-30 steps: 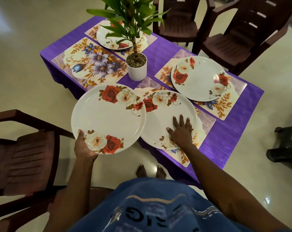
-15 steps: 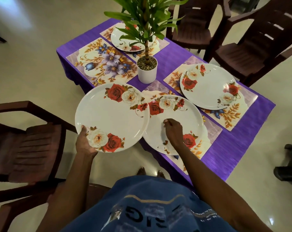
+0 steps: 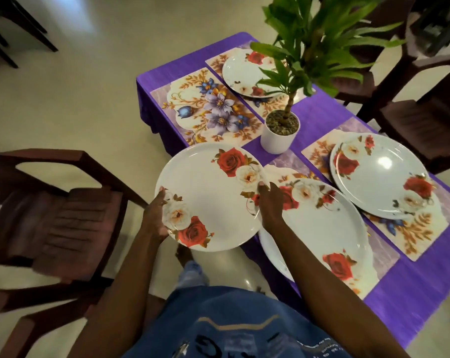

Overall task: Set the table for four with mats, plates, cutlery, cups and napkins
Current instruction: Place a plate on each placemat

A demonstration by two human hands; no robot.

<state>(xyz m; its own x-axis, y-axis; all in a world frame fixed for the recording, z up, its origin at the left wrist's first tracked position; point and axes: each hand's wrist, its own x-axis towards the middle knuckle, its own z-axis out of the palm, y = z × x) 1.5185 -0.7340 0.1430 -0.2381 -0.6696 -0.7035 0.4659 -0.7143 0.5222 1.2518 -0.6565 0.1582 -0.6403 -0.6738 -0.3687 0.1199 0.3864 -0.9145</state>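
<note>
Fingers (image 3: pixel 264 188) of my right hand (image 3: pixel 270 205) and left hand (image 3: pixel 155 215) pinched opposite rims of plate (image 3: pixel 208 197): rigid, glossy, probably slippery, light; rim grip seemed safest.

**One head view, looking down**

We have a single wide-angle camera, worn on the head, facing forward and steeply down from above the near edge of the table (image 3: pixel 322 117). It sits close; no second view shares the scene.
</note>
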